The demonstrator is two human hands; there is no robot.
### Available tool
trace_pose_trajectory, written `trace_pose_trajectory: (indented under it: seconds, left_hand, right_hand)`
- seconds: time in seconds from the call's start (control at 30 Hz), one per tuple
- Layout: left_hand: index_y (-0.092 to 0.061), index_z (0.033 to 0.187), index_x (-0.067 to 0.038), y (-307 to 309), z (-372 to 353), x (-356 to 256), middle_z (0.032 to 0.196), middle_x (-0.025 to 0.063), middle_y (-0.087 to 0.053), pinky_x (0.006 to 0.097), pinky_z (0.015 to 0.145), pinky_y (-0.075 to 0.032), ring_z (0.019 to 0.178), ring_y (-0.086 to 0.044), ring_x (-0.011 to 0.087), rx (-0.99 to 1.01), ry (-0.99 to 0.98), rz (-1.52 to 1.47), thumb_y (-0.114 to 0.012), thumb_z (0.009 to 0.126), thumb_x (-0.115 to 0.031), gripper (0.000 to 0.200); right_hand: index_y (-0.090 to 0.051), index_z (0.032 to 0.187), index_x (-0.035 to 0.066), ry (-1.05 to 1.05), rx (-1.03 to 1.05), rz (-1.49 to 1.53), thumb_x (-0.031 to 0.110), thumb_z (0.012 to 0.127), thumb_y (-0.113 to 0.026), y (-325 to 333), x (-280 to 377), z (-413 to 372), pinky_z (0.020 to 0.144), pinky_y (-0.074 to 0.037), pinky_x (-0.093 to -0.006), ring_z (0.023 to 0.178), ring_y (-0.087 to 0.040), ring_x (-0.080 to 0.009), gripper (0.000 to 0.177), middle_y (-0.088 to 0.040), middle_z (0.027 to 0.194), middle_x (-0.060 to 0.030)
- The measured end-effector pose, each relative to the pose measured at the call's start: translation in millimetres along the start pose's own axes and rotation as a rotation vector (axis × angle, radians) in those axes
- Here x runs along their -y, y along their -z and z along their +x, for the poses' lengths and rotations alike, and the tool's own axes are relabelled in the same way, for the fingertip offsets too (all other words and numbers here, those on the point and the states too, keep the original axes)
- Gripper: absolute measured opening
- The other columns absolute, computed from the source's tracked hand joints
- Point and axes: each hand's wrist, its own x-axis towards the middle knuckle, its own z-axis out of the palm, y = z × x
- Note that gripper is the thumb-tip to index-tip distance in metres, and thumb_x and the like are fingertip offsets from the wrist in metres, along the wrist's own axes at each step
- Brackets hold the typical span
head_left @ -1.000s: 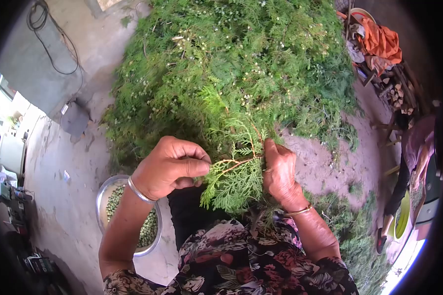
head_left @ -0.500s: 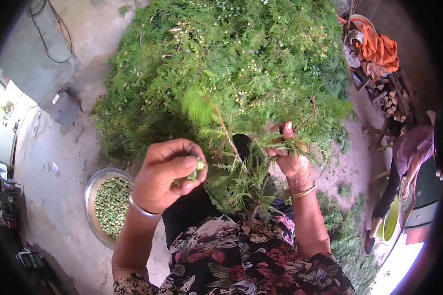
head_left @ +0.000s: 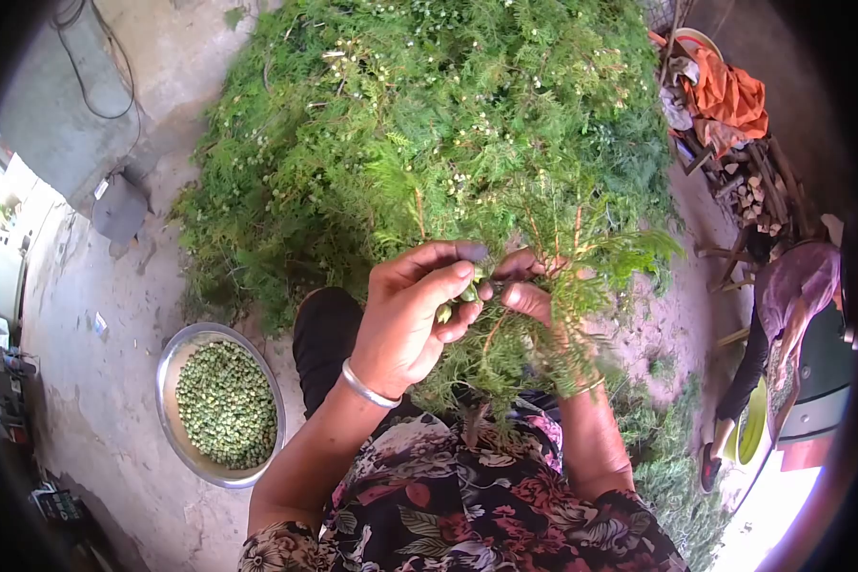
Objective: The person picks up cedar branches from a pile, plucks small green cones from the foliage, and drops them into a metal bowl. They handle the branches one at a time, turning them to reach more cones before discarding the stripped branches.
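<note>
My left hand (head_left: 405,310), with a bracelet at the wrist, is closed round a few small green cones (head_left: 445,313). Its fingertips meet those of my right hand (head_left: 529,297) in front of my body. Feathery conifer sprigs hang from a branch (head_left: 582,315) that my right hand grips, and they partly cover its palm and wrist. A metal bowl (head_left: 165,405) full of loose green cones (head_left: 224,400) sits on the floor to the left. Just beyond my hands rises a big heap of cut conifer branches (head_left: 439,124) bearing pale cones.
To the right a person in a purple top (head_left: 796,286) bends beside a yellow-green basin (head_left: 753,424). Stacked firewood (head_left: 758,191) lies under an orange cloth (head_left: 729,100). More cut greenery (head_left: 677,477) covers the floor at lower right. A grey round object (head_left: 119,208) stands at left.
My left hand has moved right, from apart to touching my right hand at the branch. The branch has shifted with my right hand, and my left knee now shows beside the bowl.
</note>
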Motion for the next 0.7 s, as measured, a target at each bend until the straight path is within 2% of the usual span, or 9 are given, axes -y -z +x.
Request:
trace_pose_trajectory:
  seconds: [0.13,0.3,0.37,0.43,0.5,0.57,0.63,0.67,0.7]
  left_hand:
    - [-0.059,0.097,0.003,-4,9,14,0.077,0.005,-0.059,0.0163,0.041,-0.035,0.055,-0.053,0.0086,-0.1,-0.066,0.083,-0.06,0.086,-0.005,0.014]
    - [-0.058,0.092,0.003,-12,18,33,0.072,0.0025,-0.057,0.0181,0.041,-0.038,0.053,-0.053,0.0057,-0.234,-0.26,0.264,-0.059,0.085,-0.004,0.009]
    - [-0.058,0.099,0.005,-13,18,36,0.075,0.0042,-0.059,0.0184,0.041,-0.035,0.056,-0.049,0.0047,-0.22,-0.315,0.279,-0.058,0.087,-0.002,0.014]
    - [-0.058,0.101,0.005,-13,16,35,0.075,0.0048,-0.059,0.0188,0.041,-0.036,0.055,-0.048,0.0041,-0.199,-0.223,0.285,-0.058,0.088,-0.002,0.015]
    - [-0.059,0.1,0.005,-11,17,37,0.074,0.0045,-0.059,0.0188,0.041,-0.036,0.054,-0.048,0.0037,-0.189,-0.228,0.278,-0.059,0.087,-0.003,0.014]
    - [-0.06,0.099,0.004,-8,16,40,0.074,0.0041,-0.059,0.0184,0.041,-0.035,0.055,-0.049,0.0038,-0.116,-0.24,0.364,-0.06,0.086,-0.002,0.014]
    - [-0.06,0.098,0.004,-5,16,41,0.073,0.0041,-0.059,0.018,0.04,-0.036,0.055,-0.051,0.0053,-0.13,-0.263,0.408,-0.061,0.085,-0.001,0.015]
    - [-0.059,0.098,0.004,-4,17,39,0.074,0.0047,-0.06,0.018,0.04,-0.036,0.056,-0.053,0.0065,-0.143,-0.227,0.336,-0.061,0.084,-0.001,0.015]
    - [-0.059,0.097,0.004,-3,17,37,0.074,0.0054,-0.061,0.018,0.04,-0.037,0.056,-0.054,0.0076,-0.155,-0.19,0.262,-0.062,0.083,0.0,0.015]
  right_hand:
    - [-0.067,0.093,0.005,0.052,-0.007,-0.046,0.01,0.071,-0.078,4,-10,4,0.066,-0.05,-0.024,0.072,-0.06,-0.0083,0.025,-0.066,0.082,-0.0008]
    - [-0.067,0.089,0.005,0.02,-0.065,0.009,0.009,0.074,-0.073,-2,-19,5,0.063,-0.05,-0.0265,0.069,-0.061,-0.0099,0.017,-0.066,0.078,-0.0012]
    - [-0.063,0.092,0.0,0.13,-0.009,-0.234,0.011,0.079,-0.071,8,-33,7,0.063,-0.049,-0.0247,0.069,-0.059,-0.0108,0.019,-0.064,0.076,-0.0039]
    - [-0.064,0.093,0.001,0.08,-0.096,-0.163,0.01,0.084,-0.065,2,-27,0,0.066,-0.049,-0.0247,0.072,-0.06,-0.011,0.013,-0.064,0.081,-0.0035]
    - [-0.063,0.098,0.001,0.181,-0.111,-0.108,0.012,0.085,-0.065,4,-35,-2,0.068,-0.049,-0.0243,0.078,-0.059,-0.01,0.018,-0.064,0.088,-0.0028]
    - [-0.061,0.104,0.002,0.145,-0.17,0.014,0.015,0.085,-0.065,4,-41,-2,0.066,-0.047,-0.0237,0.08,-0.057,-0.0093,0.023,-0.063,0.091,-0.002]
    - [-0.058,0.111,0.003,0.012,-0.075,-0.203,0.016,0.085,-0.065,10,-30,0,0.066,-0.047,-0.0246,0.082,-0.057,-0.0107,0.029,-0.062,0.093,-0.0026]
    - [-0.058,0.105,0.003,-0.046,-0.139,0.1,0.03,0.083,-0.067,5,-22,-7,0.077,-0.046,-0.0309,0.092,-0.055,-0.0146,0.036,-0.061,0.103,-0.0058]
    - [-0.058,0.105,0.003,-0.048,-0.139,0.098,0.03,0.083,-0.067,2,-14,-7,0.077,-0.046,-0.0309,0.092,-0.055,-0.0146,0.036,-0.061,0.103,-0.0058]
